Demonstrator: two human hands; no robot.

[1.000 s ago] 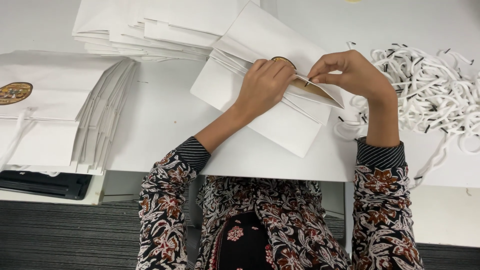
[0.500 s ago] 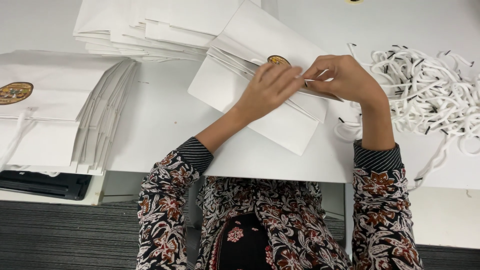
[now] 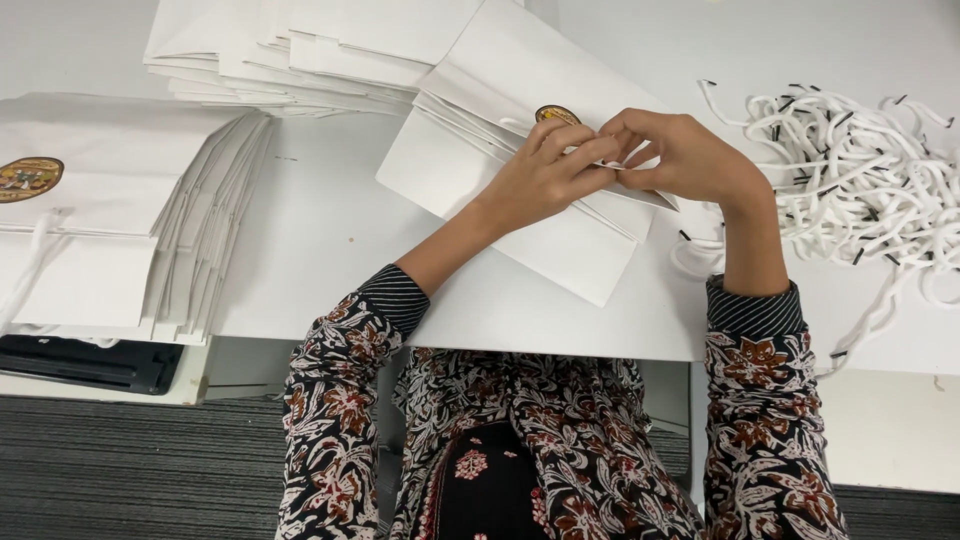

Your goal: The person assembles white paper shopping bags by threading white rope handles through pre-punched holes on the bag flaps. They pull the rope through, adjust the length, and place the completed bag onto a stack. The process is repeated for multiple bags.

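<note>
A flat white paper bag (image 3: 500, 130) with a round gold emblem (image 3: 556, 115) lies tilted on the white table (image 3: 320, 230), on top of a few more folded bags. My left hand (image 3: 545, 170) rests on the bag's upper edge, fingers pinched at a white cord end. My right hand (image 3: 680, 155) meets it from the right, fingers closed on the same white cord by the bag's edge. The fingertips of both hands touch just right of the emblem.
A heap of white cord handles with black tips (image 3: 850, 170) lies at the right. A stack of finished white bags (image 3: 110, 220) sits at the left, another pile of flat bags (image 3: 300, 50) at the back. A black tray (image 3: 80, 365) is under the table edge.
Both hands have drawn together at the bag's upper edge; the right hand moved left toward the emblem, which was partly covered before and now shows.
</note>
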